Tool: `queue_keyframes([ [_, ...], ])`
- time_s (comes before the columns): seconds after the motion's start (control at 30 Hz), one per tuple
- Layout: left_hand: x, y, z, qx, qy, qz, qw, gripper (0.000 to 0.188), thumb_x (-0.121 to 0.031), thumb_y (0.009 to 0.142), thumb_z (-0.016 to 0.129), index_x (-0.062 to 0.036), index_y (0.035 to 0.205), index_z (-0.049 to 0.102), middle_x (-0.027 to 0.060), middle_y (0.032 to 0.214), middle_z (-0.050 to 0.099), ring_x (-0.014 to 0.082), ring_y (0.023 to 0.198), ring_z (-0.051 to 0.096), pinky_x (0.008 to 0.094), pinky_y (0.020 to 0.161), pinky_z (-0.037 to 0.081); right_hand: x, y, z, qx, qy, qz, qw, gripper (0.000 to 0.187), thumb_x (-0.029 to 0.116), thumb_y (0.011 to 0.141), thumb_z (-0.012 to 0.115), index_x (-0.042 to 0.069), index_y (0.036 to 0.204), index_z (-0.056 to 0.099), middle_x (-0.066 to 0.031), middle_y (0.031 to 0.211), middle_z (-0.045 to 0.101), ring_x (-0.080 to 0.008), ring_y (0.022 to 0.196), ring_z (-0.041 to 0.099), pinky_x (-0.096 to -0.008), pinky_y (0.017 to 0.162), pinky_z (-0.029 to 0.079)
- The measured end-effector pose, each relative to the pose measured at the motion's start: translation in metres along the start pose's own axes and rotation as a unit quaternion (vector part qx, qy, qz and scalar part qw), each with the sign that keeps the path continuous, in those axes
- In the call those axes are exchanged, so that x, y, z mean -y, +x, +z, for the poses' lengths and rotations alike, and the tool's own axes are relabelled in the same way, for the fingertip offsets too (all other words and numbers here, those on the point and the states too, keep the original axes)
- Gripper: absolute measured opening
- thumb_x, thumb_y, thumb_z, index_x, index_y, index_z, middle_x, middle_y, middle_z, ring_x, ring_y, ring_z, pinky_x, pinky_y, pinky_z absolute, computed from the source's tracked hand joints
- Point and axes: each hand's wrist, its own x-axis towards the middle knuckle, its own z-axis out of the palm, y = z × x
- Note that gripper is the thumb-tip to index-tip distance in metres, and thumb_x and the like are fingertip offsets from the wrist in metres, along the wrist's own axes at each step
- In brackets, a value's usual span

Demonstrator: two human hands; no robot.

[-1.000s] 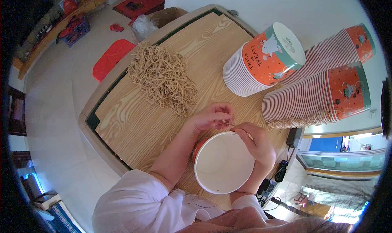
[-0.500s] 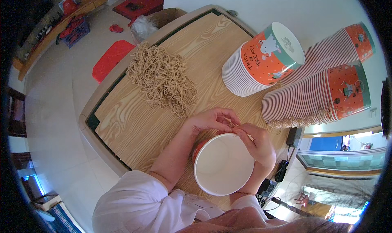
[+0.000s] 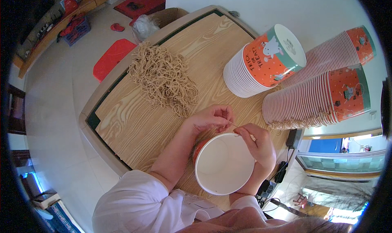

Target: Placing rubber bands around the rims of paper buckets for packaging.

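An open paper bucket [image 3: 223, 164], white inside with some orange outside, stands in front of me with its mouth toward me. At its far rim my left hand [image 3: 213, 118] pinches a thin tan string [image 3: 232, 123]. Facing it, my right hand [image 3: 259, 144] is closed at the rim, thumb and forefinger pinched on the string's other part. The short stretch of string between the hands looks taut. Whether it passes through the bucket wall is hidden by my fingers. Beyond my left hand lies a loose tangled heap of tan strings [image 3: 163, 80].
At the far right stand a stack of orange-and-green paper buckets [image 3: 261, 61] and two stacks lying on their sides [image 3: 318, 95]. Strings hang along the nearer one. Black power adapters [image 3: 281, 171] and cables sit by the table's right edge. A red stool [image 3: 112, 59] stands beyond the left edge.
My left hand has drawn slightly away from my right, and a short length of string now shows between them. The bucket stays nearly in place.
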Motion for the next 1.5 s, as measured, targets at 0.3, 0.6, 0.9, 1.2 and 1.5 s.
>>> queue_keyframes([
  [0.3, -0.009, -0.006, 0.001, -0.027, -0.008, -0.016, 0.999, 0.018, -0.014, 0.079, 0.067, -0.0073, 0.085, 0.051, 0.0019, 0.077, 0.056, 0.0101, 0.061, 0.055, 0.0231, 0.047, 0.041, 0.003, -0.001, -0.002, 0.005, 0.005, 0.001, 1.000, 0.015, 0.006, 0.091, 0.055, -0.003, 0.092, 0.067, -0.0140, 0.081, 0.066, -0.0207, 0.074, 0.064, -0.0286, 0.066, 0.049],
  [0.6, -0.013, 0.000, 0.001, 0.010, 0.088, -0.065, 0.994, 0.022, -0.013, 0.082, 0.068, -0.0041, 0.099, 0.058, 0.0006, 0.071, 0.058, 0.0071, 0.059, 0.054, 0.0201, 0.049, 0.041, 0.003, -0.002, -0.001, 0.001, -0.014, 0.005, 1.000, 0.015, 0.007, 0.090, 0.055, -0.003, 0.091, 0.067, -0.0150, 0.081, 0.065, -0.0218, 0.074, 0.065, -0.0289, 0.067, 0.049],
  [0.9, -0.012, 0.001, 0.000, -0.069, 0.024, -0.027, 0.997, 0.016, -0.008, 0.084, 0.067, -0.0033, 0.097, 0.060, 0.0009, 0.073, 0.059, 0.0075, 0.061, 0.055, 0.0194, 0.051, 0.041, -0.011, 0.009, 0.003, -0.065, 0.075, 0.034, 0.995, 0.013, 0.007, 0.091, 0.056, -0.003, 0.096, 0.062, -0.0082, 0.080, 0.065, -0.0145, 0.076, 0.065, -0.0261, 0.069, 0.050],
  [1.2, 0.001, 0.011, 0.001, -0.065, 0.030, -0.005, 0.997, 0.020, -0.002, 0.082, 0.067, -0.0025, 0.100, 0.058, 0.0029, 0.079, 0.060, 0.0094, 0.066, 0.057, 0.0216, 0.055, 0.043, -0.003, 0.014, 0.003, 0.006, 0.000, 0.111, 0.994, 0.012, 0.009, 0.088, 0.062, -0.003, 0.092, 0.063, -0.0076, 0.079, 0.065, -0.0117, 0.071, 0.062, -0.0254, 0.065, 0.049],
  [1.5, 0.004, 0.010, 0.001, -0.054, 0.016, 0.021, 0.998, 0.023, 0.000, 0.080, 0.068, -0.0011, 0.102, 0.058, 0.0039, 0.082, 0.061, 0.0106, 0.069, 0.057, 0.0231, 0.059, 0.046, -0.021, 0.012, 0.008, -0.030, 0.058, 0.091, 0.994, 0.010, 0.006, 0.088, 0.061, -0.004, 0.090, 0.062, -0.0062, 0.074, 0.063, -0.0110, 0.070, 0.063, -0.0233, 0.064, 0.049],
])
